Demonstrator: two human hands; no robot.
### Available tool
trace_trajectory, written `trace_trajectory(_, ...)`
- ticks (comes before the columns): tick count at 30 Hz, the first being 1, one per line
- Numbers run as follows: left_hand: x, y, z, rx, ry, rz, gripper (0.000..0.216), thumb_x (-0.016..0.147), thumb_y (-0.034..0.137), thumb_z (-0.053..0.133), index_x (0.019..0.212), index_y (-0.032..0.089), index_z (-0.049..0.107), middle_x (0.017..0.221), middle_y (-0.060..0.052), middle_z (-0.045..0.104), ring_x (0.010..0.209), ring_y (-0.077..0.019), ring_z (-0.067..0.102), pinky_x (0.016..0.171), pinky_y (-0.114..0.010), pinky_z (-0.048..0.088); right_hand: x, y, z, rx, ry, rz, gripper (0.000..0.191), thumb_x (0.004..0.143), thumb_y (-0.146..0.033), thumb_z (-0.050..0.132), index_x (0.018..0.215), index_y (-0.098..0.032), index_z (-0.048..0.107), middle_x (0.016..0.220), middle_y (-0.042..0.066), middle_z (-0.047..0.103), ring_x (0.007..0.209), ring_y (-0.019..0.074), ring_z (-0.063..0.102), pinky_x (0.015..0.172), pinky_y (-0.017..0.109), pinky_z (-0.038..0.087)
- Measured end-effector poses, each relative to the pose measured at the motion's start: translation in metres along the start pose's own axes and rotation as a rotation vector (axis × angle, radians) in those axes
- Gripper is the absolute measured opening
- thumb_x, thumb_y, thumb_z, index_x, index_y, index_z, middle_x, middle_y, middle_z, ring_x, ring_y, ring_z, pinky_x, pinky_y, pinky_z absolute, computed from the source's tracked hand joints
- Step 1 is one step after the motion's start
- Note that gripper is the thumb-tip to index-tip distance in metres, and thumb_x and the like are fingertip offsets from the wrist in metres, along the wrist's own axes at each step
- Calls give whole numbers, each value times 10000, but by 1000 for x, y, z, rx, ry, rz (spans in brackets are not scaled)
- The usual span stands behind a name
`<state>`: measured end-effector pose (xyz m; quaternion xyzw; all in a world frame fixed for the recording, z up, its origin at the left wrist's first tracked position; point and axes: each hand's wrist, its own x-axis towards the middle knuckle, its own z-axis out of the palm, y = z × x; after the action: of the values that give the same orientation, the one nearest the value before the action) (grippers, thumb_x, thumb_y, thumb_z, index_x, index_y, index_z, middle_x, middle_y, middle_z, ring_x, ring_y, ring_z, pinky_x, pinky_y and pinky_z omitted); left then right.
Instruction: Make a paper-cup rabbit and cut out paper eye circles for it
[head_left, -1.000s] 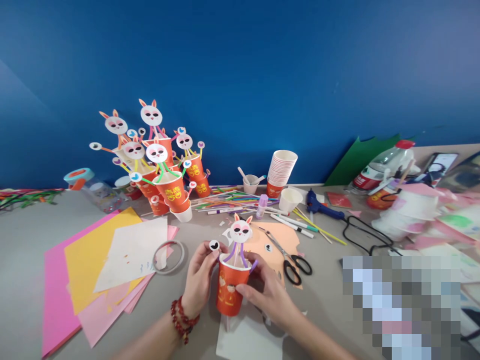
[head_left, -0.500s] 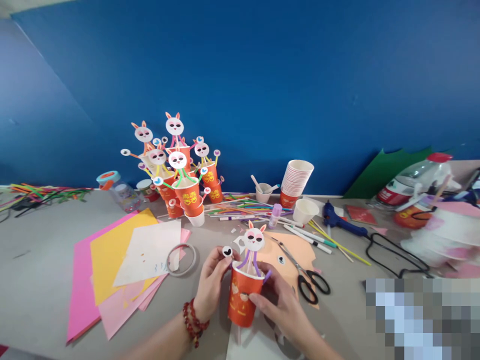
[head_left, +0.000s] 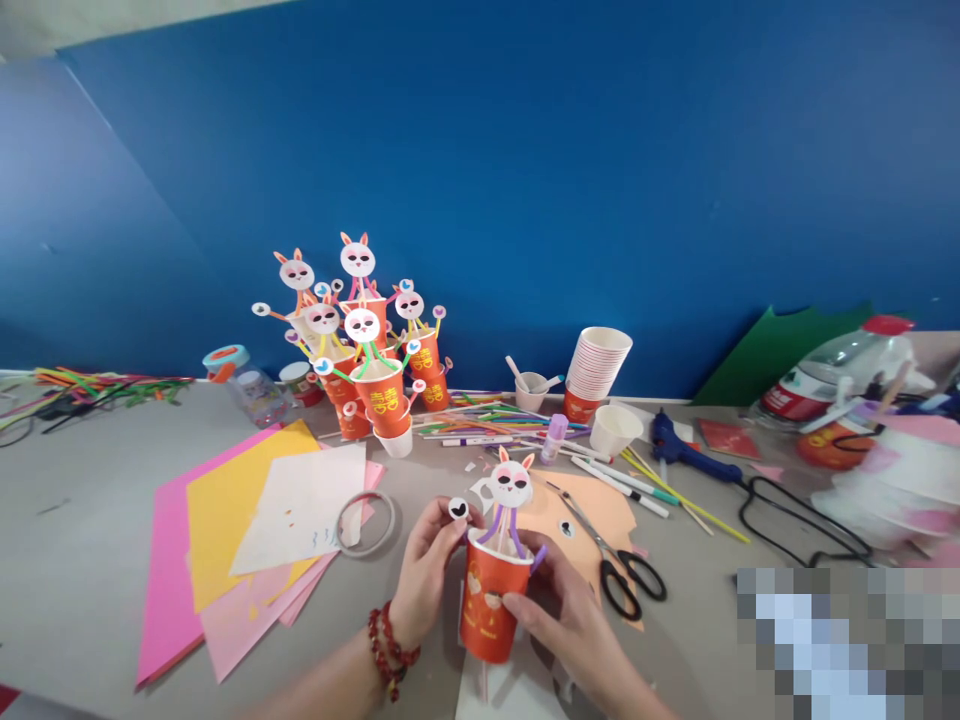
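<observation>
Both my hands hold a red paper cup (head_left: pixel 487 612) low in the middle of the view, above the grey table (head_left: pixel 75 560). A white paper rabbit face (head_left: pixel 511 484) rises from the cup on purple pipe-cleaner stems. My left hand (head_left: pixel 424 574), with a red bead bracelet at the wrist, pinches a small white disc with a black heart (head_left: pixel 457 508) at the cup's left rim. My right hand (head_left: pixel 566 618) grips the cup's right side, fingers wrapped round it.
A cluster of finished rabbit cups (head_left: pixel 367 375) stands at the back left. Pink, yellow and white paper sheets (head_left: pixel 247 530) and a tape ring (head_left: pixel 365 523) lie left. Scissors (head_left: pixel 622 570), a cup stack (head_left: pixel 596 370), pens, a blue glue gun (head_left: pixel 675 447) and a bottle (head_left: pixel 832 370) lie right.
The view has tilted up and to the left, so everything sits lower and further right. My hands keep the same grip on the cup and disc.
</observation>
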<state>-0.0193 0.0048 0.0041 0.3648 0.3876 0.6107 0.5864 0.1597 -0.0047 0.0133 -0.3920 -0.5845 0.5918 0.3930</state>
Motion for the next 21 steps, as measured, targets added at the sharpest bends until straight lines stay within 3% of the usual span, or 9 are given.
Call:
trace_trajectory(16,0,-1,-1,12,-23,21,124,891,307,606,922,188,599,951,-38,648,843,-159,581,793,-272,458,-1,0,-2,-5,-13,-18,481,830,-418,675,1222,-215,483,1117,98,666,1000,256,646,870,367,524)
trace_trajectory(21,0,4,0,50,11,18,170,869,317,634,973,196,576,949,-45,653,879,-178,596,800,-285,467,-1,0,-4,-52,22,6,498,808,-417,696,1208,-207,486,1018,80,676,944,247,651,819,346,535)
